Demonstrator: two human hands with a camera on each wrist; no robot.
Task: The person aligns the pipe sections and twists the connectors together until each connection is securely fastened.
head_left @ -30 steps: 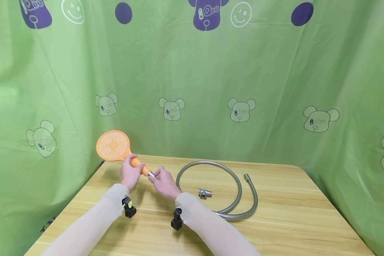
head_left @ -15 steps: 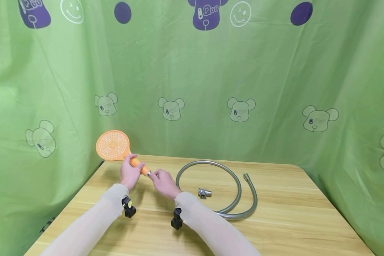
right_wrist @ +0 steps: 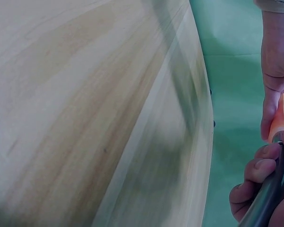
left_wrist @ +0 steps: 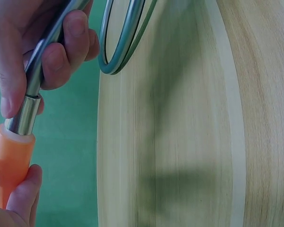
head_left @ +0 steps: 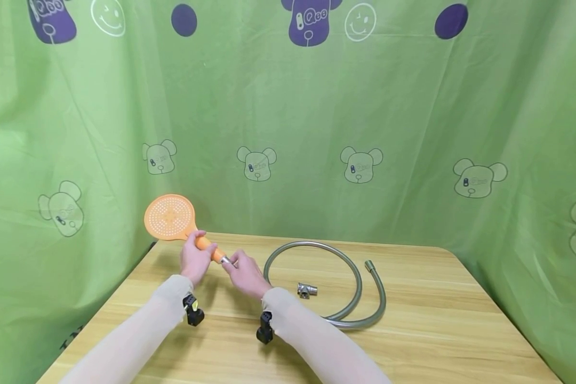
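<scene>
An orange handheld shower head, its round face dotted with small holes, is held above the far left of the table. My left hand grips its handle. At the handle's lower end, my right hand pinches a metal hose nut. The left wrist view shows the nut against the handle's pale rim, with the grey shower hose running back between the right fingers. How far the nut is threaded cannot be seen. In the right wrist view the handle is partly cut off by the frame edge.
The rest of the hose loops over the table, its other end fitting lying to the right. A chrome tee fitting lies inside the loop. A green patterned curtain hangs around the table.
My right fingers moved forward over the hose nut, then drew back slightly, so more metal shows at the handle's end. My left hand and the shower head stay nearly still.
</scene>
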